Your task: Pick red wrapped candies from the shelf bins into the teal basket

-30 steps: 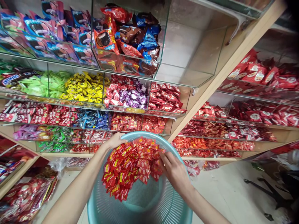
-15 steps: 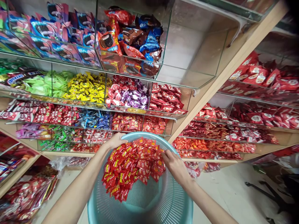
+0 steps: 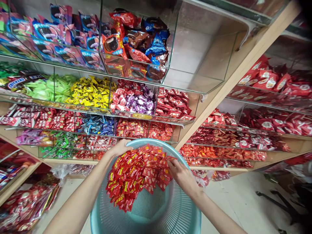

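Note:
A turquoise plastic basket [image 3: 184, 203] with slotted walls stands tilted in front of me. My left hand [image 3: 120, 148] is closed over its far left rim. Piled against the far side inside are red candy packets with yellow lettering [image 3: 126, 177] and, to their right, red packets with round orange prints [image 3: 153, 169]. My right hand [image 3: 181, 174] reaches over the right wall, its fingers curled against the packets at the pile's right edge. The fingertips are partly hidden among those packets. Part of the basket's bottom shows below the pile.
Glass-divided shelves [image 3: 136, 78] rise ahead, filled with wrapped sweets in several colours. A slanting wooden post [image 3: 214, 94] separates them from more red-packed shelves on the right. Bagged goods [image 3: 26, 201] lie low at left. A black chair base [image 3: 285, 201] stands on the floor at right.
My right hand has shifted very slightly at the edge of the packets. My left hand stays on the rim, and the basket and pile look almost the same.

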Demonstrator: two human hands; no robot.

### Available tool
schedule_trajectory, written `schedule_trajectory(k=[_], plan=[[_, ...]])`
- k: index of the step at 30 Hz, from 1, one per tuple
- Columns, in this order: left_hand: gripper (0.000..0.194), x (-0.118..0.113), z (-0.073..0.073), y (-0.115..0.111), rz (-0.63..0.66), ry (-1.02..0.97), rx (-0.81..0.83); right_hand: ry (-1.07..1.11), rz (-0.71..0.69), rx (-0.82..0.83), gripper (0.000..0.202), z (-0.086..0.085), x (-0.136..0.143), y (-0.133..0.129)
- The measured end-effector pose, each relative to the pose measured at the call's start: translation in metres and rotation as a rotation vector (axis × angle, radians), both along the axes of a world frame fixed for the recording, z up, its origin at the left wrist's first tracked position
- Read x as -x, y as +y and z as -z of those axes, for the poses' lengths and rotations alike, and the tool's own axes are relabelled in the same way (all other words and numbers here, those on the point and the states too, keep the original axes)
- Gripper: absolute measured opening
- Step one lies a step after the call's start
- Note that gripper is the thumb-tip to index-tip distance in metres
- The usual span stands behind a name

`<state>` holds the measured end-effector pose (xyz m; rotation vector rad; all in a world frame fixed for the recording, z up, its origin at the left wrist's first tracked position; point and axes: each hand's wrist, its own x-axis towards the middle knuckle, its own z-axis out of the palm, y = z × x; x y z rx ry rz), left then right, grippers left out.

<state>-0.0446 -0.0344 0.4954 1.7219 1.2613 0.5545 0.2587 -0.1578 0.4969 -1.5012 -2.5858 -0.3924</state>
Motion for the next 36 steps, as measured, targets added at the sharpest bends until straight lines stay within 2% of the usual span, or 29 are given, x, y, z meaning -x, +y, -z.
schedule_trajectory(k=[7, 16, 21, 28, 36], plan=[[0.024, 0.004, 0.006, 0.002, -0.003, 0.018, -0.039, 0.084, 0.013, 0.047, 0.03, 0.001, 0.003, 0.0], [0.023, -0.001, -0.001, -0.001, 0.005, 0.009, -0.029, 0.003, 0.087, -0.032, 0.041, -0.01, 0.017, 0.007], [0.023, 0.0, 0.002, 0.001, 0.01, 0.02, -0.037, -0.038, 0.136, -0.042, 0.031, -0.007, 0.025, 0.012], [0.023, 0.008, 0.012, 0.004, 0.018, 0.023, -0.058, -0.017, 0.047, -0.004, 0.03, -0.01, 0.014, 0.005], [0.021, 0.006, 0.008, 0.002, 0.011, 0.008, -0.043, 0.062, -0.008, -0.012, 0.025, -0.001, 0.012, 0.015]])
